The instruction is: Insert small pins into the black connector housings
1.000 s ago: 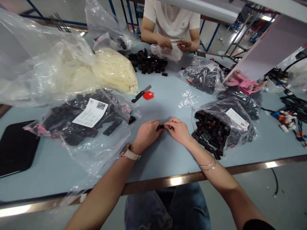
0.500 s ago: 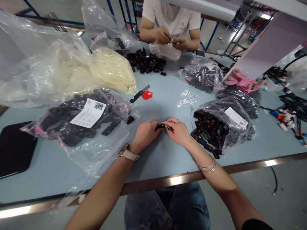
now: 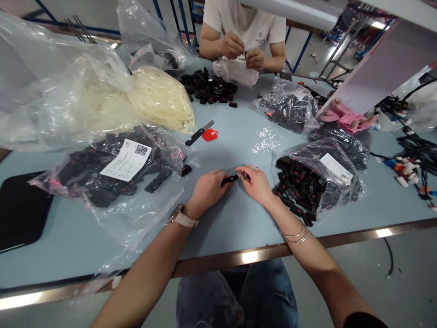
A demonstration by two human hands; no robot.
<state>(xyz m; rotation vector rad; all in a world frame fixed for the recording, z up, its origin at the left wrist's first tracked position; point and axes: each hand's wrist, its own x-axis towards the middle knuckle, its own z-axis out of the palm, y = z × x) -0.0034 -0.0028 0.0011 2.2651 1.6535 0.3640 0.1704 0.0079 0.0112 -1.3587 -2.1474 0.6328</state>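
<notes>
Fingertips of my left hand [image 3: 207, 191] pinch a small black plastic connector [image 3: 229, 179] above the pale blue table [image 3: 221, 228]; my right hand [image 3: 256, 184] nips a smaller piece at its end, seemingly mid-assembly, needing careful alignment

The person's forearms are bare. A watch [image 3: 183, 218] with a pale pink strap and gold-toned case sits on the left wrist. Thin silver bangles [image 3: 295, 234] circle the right wrist, a ring [image 3: 254, 168] bands one right finger, and blue jeans [image 3: 239, 291] cover the legs.
</notes>
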